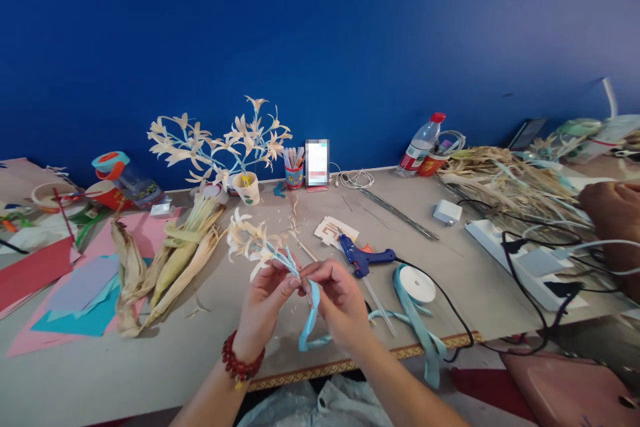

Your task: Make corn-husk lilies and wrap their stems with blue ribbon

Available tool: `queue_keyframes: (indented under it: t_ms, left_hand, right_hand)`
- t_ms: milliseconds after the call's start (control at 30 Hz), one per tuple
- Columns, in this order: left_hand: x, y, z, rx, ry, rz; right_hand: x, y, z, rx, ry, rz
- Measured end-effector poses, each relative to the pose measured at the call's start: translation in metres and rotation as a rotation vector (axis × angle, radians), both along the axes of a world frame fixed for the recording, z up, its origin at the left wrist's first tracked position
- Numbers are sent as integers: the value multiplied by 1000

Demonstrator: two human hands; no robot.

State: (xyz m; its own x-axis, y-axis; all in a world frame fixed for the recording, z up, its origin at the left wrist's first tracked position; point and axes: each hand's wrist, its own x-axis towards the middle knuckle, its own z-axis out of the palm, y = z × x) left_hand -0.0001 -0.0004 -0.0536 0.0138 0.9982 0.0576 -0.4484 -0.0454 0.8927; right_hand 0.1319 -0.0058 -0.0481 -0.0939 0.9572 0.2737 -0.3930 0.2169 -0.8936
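Note:
My left hand (270, 300) is closed around the blue-wrapped stems of a small bunch of cream artificial flowers (250, 240), which lean up and to the left. My right hand (337, 297) pinches light blue ribbon (311, 320) against the lower end of those stems, close to the left fingertips. From there the ribbon hangs in a loop below the fingers and runs right, behind the right wrist, toward a white ribbon spool (417, 285). A blue glue gun (363, 255) lies just beyond the right hand, its clear glue stick pointing toward me. The exact pinch point is partly hidden by the fingers.
Finished flower branches stand in a paper cup (247, 190) at the back. Corn husks (185, 260) and coloured paper (75, 320) lie left. Thin wires (400, 213), a power strip (520, 267) with cables and a bottle (423, 143) are right. Another person's hand (610, 207) rests far right.

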Motion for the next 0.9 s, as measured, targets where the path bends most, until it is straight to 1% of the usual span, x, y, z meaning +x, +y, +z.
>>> queue_keyframes:
  t_ms: [67, 133, 233, 400, 567, 700, 900]
  left_hand:
    - [-1, -2, -1, 0, 56, 26]
    - [-1, -4, 0, 3, 72, 34]
    - [-2, -6, 4, 9, 56, -12]
    - [-3, -6, 12, 70, 42, -120]
    - [-6, -6, 14, 90, 18, -201]
    - [-8, -5, 12, 61, 13, -235]
    - [-10, -4, 13, 66, 63, -270]
  right_hand:
    - [2, -1, -2, 67, -84, -27]
    - [3, -3, -2, 61, -90, -28]
    - [2, -4, 1, -44, 2, 15]
    - [1, -3, 5, -215, 200, 116]
    - [1, -2, 5, -341, 326, 230]
    - [2, -2, 8, -381, 372, 304]
    - [3, -2, 8, -386, 359, 323]
